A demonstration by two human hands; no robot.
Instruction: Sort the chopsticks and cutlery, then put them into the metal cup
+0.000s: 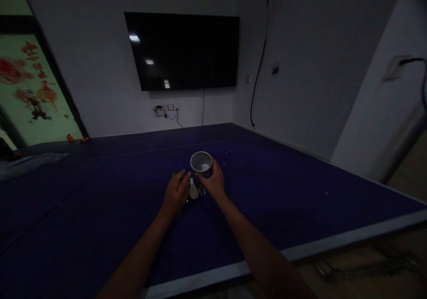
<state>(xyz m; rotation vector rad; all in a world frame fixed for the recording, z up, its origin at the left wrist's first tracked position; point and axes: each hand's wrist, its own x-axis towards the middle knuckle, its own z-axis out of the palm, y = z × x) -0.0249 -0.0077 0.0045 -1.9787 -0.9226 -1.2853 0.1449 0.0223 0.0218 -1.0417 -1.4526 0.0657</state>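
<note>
My right hand is wrapped round the side of a dark cup with a silvery inside, its mouth facing up towards me. The cup looks empty apart from a small dark speck at the bottom. To its left, my left hand reaches forward with fingers stretched out, palm down. Thin sticks like chopsticks show from beneath that hand, mostly hidden by it. Between my hands lie a pale soup spoon and a small shiny metal spoon, just in front of the cup on the blue table.
The table has a white edge at the front right. Clear plastic and small orange objects lie at the far left. A television hangs on the wall, with a cable dangling beside it. The room is dim.
</note>
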